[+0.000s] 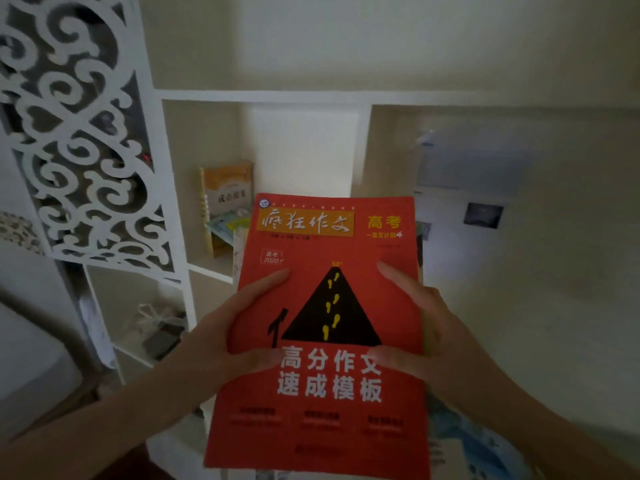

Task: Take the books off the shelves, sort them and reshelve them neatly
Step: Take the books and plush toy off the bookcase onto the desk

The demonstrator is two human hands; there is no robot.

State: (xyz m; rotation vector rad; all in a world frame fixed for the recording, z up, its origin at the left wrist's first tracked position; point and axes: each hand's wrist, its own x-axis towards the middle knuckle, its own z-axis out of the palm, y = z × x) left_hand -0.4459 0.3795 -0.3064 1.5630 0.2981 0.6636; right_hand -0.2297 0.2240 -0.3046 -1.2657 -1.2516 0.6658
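Observation:
A red book (pixel 322 306) with a black triangle and white Chinese lettering fills the middle of the view, cover up, lying on top of other books whose edges show beneath it. My left hand (pixel 235 334) grips its left edge with the thumb over the cover. My right hand (pixel 422 327) grips its right edge the same way. Behind it, in the left compartment of the white shelf (pixel 263 95), an orange-and-white book (pixel 227 192) stands leaning, with a greenish book (pixel 228 225) lying below it.
A white carved screen (pixel 79 140) rises at the left. Pale plastic-covered items (pixel 474 168) fill the right compartment. A lower cubby holds a bag and a dark object (pixel 161 327). Blue-patterned paper (pixel 485 445) lies under the stack at the lower right.

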